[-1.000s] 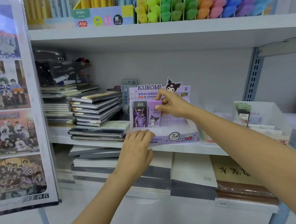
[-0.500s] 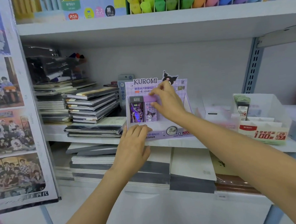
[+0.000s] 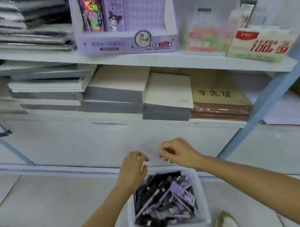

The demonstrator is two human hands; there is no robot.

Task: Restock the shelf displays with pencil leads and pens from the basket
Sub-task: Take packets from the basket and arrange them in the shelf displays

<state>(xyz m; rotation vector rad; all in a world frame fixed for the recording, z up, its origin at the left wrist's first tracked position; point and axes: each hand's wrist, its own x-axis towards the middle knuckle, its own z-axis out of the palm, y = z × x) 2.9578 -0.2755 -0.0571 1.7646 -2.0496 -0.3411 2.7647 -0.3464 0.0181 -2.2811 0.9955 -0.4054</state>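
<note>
Head view, nearest first: the white basket [image 3: 204, 202] sits on the floor low in frame, heaped with lead packs and pens [image 3: 167, 197]. Most lie jumbled, their long axes slanting from lower left to upper right. Over its far rim I see both hands, set apart from each other. The left hand [image 3: 134, 168] hangs with loosely curled fingers above the far-left corner. The right hand [image 3: 177, 153] is curled too, slightly farther back. I see nothing held in either. The stock therefore lies below and toward me, and I judge the left hand nearer to it. Farther up, the purple display box [image 3: 126, 42] stands on the shelf [image 3: 160, 60], with two upright packs [image 3: 104, 13] at its left and room beside them.
</note>
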